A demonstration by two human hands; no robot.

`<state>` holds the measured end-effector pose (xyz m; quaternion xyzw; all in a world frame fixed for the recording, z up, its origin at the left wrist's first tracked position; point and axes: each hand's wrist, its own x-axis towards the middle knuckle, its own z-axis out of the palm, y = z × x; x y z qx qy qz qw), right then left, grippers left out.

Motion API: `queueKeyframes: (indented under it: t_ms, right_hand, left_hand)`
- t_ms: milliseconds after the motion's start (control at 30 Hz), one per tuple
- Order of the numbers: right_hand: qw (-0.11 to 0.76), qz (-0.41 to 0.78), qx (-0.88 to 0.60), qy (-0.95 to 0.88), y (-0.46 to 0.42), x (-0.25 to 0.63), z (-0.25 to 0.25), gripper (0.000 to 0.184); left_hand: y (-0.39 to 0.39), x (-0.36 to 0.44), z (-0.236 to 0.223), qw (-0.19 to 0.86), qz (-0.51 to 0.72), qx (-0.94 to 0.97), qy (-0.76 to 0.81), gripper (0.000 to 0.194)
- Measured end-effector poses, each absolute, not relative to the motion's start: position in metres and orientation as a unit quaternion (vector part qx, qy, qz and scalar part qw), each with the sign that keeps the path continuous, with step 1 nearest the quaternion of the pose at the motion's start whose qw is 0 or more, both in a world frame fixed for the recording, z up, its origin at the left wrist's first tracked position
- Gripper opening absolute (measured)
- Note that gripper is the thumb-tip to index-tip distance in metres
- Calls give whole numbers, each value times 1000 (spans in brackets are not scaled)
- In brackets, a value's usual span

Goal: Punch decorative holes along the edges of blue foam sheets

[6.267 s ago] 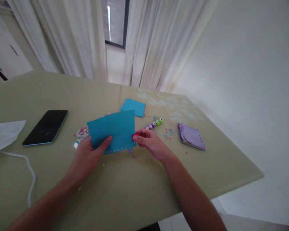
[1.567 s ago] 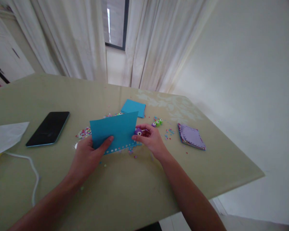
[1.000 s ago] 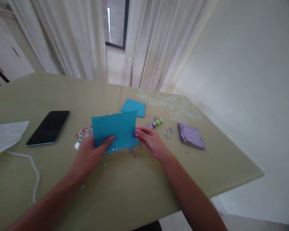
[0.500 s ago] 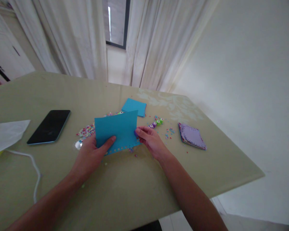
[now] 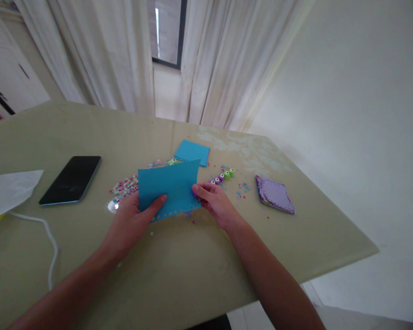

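Observation:
A blue sheet of card (image 5: pixel 168 185) with a row of small holes along its lower edge is held up above the table. My left hand (image 5: pixel 131 217) grips it at the left, thumb lying across the front. At the card's right edge, my right hand (image 5: pixel 211 199) is closed around a small purple object (image 5: pixel 194 189), mostly covered by the fingers, which looks like a craft hole punch. Just behind that hand lies a row of purple and green pieces with googly eyes (image 5: pixel 222 177). Colourful paper confetti (image 5: pixel 125 186) is heaped left of the card.
Behind the card lies a stack of blue card (image 5: pixel 192 152). A stack of purple hole-edged sheets (image 5: pixel 275 195) sits at the right. On the left are a black tablet (image 5: pixel 72 178), white paper (image 5: pixel 10 190) and a white cable (image 5: pixel 51 238). A clear round piece (image 5: pixel 112 206) is near my left wrist.
The card and both hands have shifted very slightly in view, the card a few pixels to the right. Both hands keep their hold.

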<state>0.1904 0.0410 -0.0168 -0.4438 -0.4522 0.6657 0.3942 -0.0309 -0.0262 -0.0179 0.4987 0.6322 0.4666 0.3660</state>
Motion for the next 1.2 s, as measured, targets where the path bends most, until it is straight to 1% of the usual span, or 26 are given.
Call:
queueKeyframes:
  t_ms: [167,333,433,533,633,733,833,967,1067,1133,1200]
  right_hand:
    - [399,671,-441,-441,41,189,-18,49]
    - [414,678,-445,-413,40,189,-20,53]
    - [417,685,-436,-408,38,187,-18,54]
    - [410,694,-422,-415,35,185,-14,49]
    - [425,692,-421,-404,36,186,-12,42]
    - [465,642,-432,-429,39,189,-12,40]
    - [503,587,-443,-454,41,191,-13,42]
    - [500,598,-453,-433,42,189,-16,48]
    - [544,554,-454,-437,45,190,-19,53]
    - [565,507,-457,-464,48,194,-20,49]
    - [537,438,-472,-545,49,199,-21,40]
  left_hand:
    - [-26,-31,-20,380,467,499,624,50]
    - [-27,-31,-22,360,461,504,636,50]
    - [-27,-31,-20,367,464,497,634,50]
    - [-28,-31,-17,367,471,482,641,52]
    - [-28,-32,-15,365,475,472,647,53]
    - [-28,-32,-16,388,476,458,643,55]
    - [-28,-30,-17,417,492,447,619,54]
    - [-28,-29,-16,403,507,439,622,51]
    - [-28,-31,-16,384,506,438,636,51]
    - [-28,-33,-16,375,508,439,639,52]
    - [-27,-34,-17,362,511,442,642,51]
